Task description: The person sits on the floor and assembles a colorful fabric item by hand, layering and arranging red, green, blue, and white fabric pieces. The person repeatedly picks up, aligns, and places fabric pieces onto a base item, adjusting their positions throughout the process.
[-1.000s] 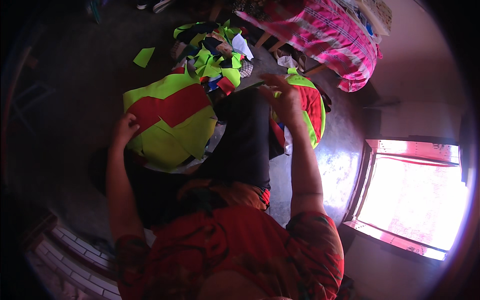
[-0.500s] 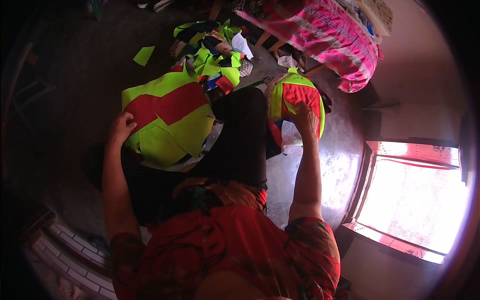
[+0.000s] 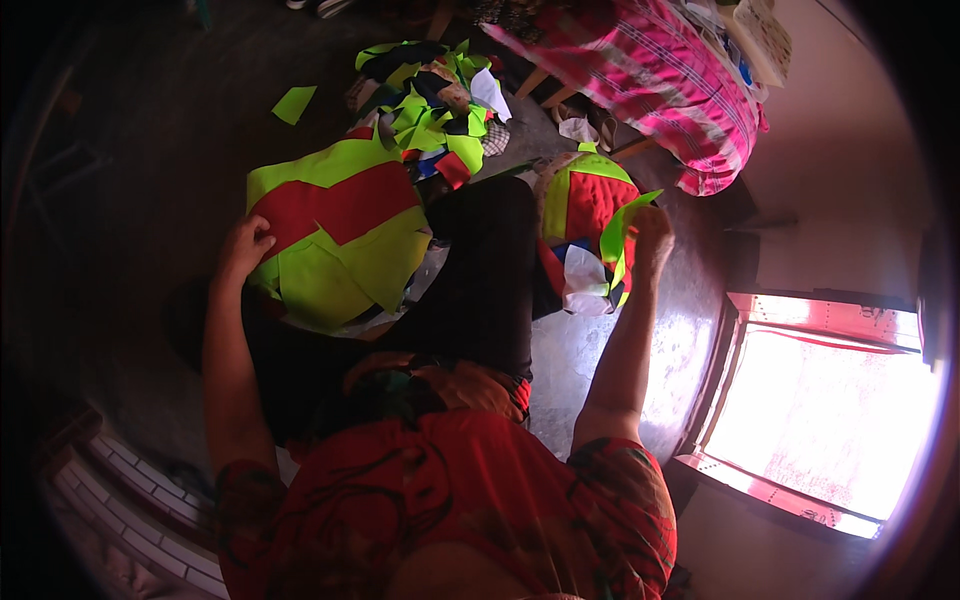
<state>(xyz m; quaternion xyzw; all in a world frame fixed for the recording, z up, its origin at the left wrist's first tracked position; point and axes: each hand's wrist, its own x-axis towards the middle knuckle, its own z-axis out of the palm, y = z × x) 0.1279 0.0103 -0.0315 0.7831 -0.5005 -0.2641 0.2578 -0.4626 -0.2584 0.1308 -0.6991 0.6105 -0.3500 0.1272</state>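
Observation:
A patchwork of yellow-green and red cloth pieces (image 3: 365, 215) is spread over my left leg, with overlapping flaps near its middle. My left hand (image 3: 245, 248) rests at its left edge, fingers loosely bent and apart. On the right, a rounded bundle of cloth pieces (image 3: 595, 205), mostly red and yellow-green with some white and blue, sits beside my right knee. My right hand (image 3: 652, 232) is closed on a yellow-green fabric strip (image 3: 616, 232), raised at the bundle's right side. The strip's lower end hangs over the bundle.
A heap of mixed fabric scraps (image 3: 430, 110) lies on the dark floor ahead. One yellow-green scrap (image 3: 294, 104) lies apart to its left. A pink checked cloth (image 3: 650, 90) drapes over wooden-legged furniture at the far right. A bright window (image 3: 820, 420) is at right.
My right hand has moved right, from the top of the bundle to beyond its edge, drawing up the yellow-green strip. My left hand stays at the patchwork's edge.

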